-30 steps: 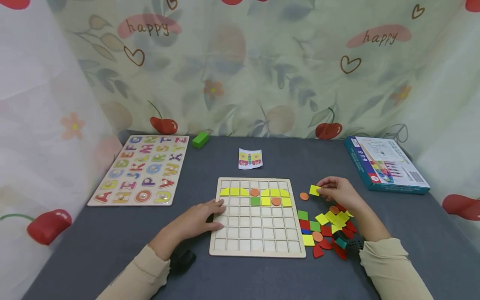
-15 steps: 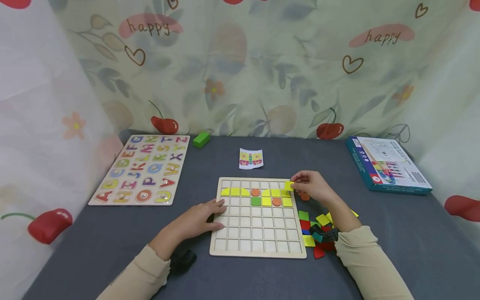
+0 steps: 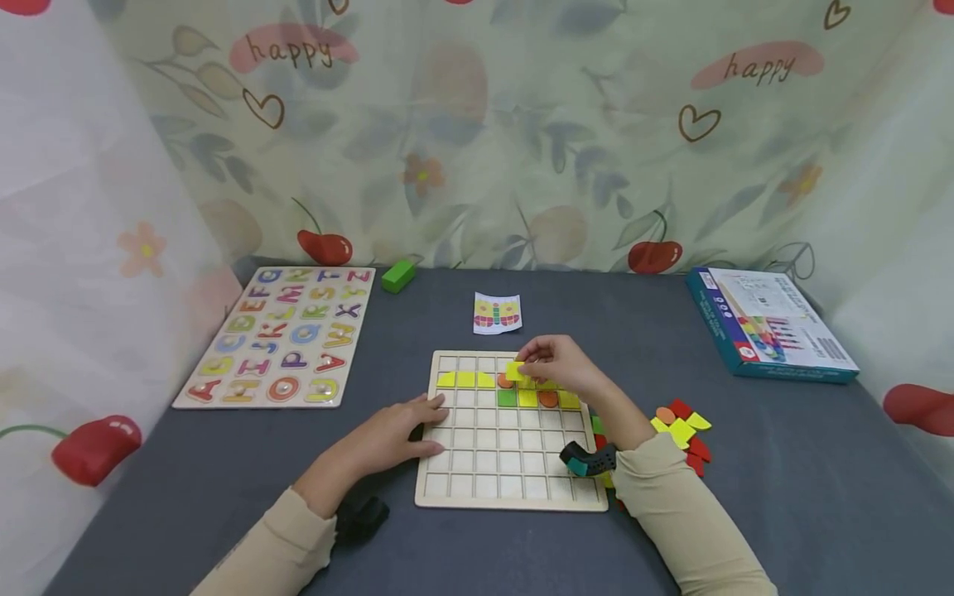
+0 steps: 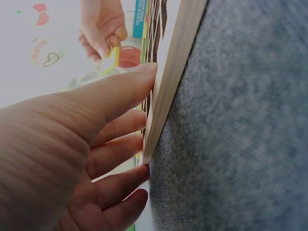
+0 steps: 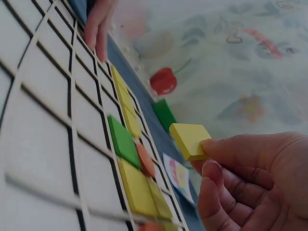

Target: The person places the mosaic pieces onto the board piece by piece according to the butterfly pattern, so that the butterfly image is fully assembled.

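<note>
Since a moment ago, our right hand [image 3: 565,364] has carried a yellow tile [image 3: 513,370] from the grid board's [image 3: 486,461] one-o'clock corner to above its twelve-o'clock part, pinched between thumb and fingers. Our left hand [image 3: 391,434] rests at nine o'clock, fingers spread against the rim. Loose pieces [image 3: 681,433] lie at three o'clock; a butterfly card [image 3: 497,314] at twelve.

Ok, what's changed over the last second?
The right hand moved left, carrying the yellow square from beside the board to over its far part. Nothing was let go; the square was already pinched. The left hand stayed at the board's left edge, and the card stayed put.
</note>
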